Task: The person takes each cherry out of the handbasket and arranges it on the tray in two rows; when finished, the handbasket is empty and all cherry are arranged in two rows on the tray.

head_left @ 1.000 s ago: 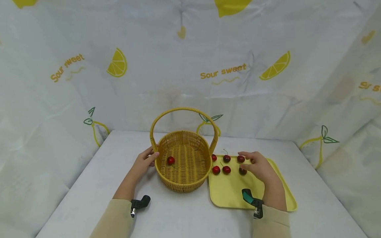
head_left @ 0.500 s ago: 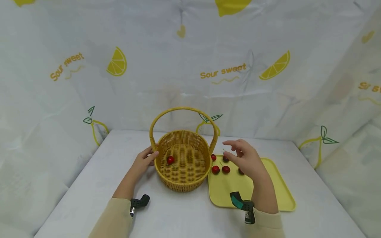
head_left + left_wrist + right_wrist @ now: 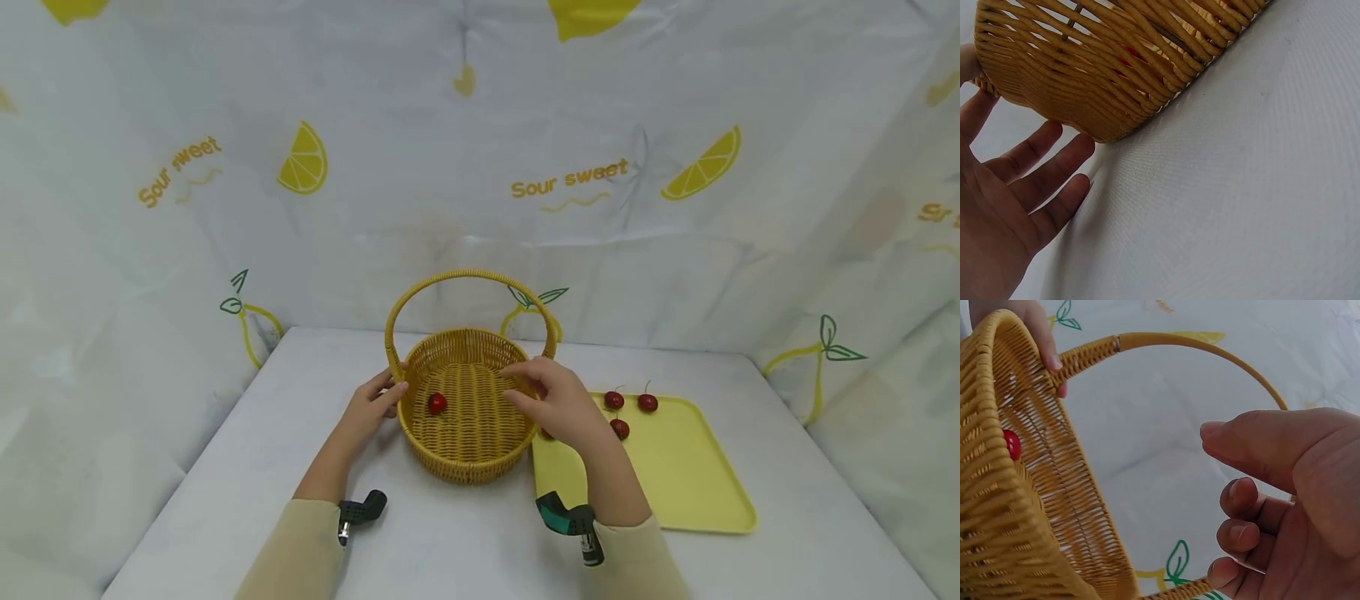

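Note:
A round yellow wicker basket (image 3: 468, 473) with a tall arched handle stands in the middle of the table in the head view. One red cherry (image 3: 437, 404) lies inside it, toward the left. My left hand (image 3: 372, 406) holds the basket's left side at the foot of the handle; its other fingers (image 3: 1050, 172) spread along the outer wall. Over the basket's right rim hangs my right hand (image 3: 558, 404), thumb and forefinger apart, nothing showing between them. In the right wrist view its thumb (image 3: 1241, 440) is extended, with the other fingers loosely bent.
To the basket's right a yellow tray (image 3: 697, 475) lies flat, with several dark red cherries (image 3: 647, 403) toward its back edge. My right hand and forearm hide part of it. A white lemon-print cloth (image 3: 420, 167) hangs behind the white table (image 3: 442, 542).
My right hand has moved left from above the tray's cherries to over the basket's right side. The left hand stays on the basket. The head view has shifted slightly.

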`<state>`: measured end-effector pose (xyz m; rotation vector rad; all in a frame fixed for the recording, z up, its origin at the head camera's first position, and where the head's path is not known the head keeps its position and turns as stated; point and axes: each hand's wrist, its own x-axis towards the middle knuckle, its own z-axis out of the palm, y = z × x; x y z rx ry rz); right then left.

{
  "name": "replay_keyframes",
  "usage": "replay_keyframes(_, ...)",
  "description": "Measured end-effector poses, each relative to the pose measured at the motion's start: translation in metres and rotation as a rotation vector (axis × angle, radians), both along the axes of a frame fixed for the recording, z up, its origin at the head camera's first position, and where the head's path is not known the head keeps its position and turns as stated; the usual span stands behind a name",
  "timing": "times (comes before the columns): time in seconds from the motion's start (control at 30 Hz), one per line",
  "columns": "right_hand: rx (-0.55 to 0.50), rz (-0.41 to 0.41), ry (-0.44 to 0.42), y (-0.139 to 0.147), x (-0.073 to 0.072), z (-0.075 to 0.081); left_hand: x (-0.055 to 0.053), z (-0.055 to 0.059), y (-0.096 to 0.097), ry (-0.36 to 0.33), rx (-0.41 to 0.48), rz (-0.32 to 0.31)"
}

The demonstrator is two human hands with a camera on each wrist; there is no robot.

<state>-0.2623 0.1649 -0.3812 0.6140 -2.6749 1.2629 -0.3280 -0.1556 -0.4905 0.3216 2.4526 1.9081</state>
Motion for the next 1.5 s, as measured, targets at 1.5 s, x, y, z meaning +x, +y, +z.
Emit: replay_keyframes(1.5,0.384,-0.007,-0.124,-0.103,-0.039,-0.029,-0.002,-0.003,0.001,-0.001,0.0,0.003)
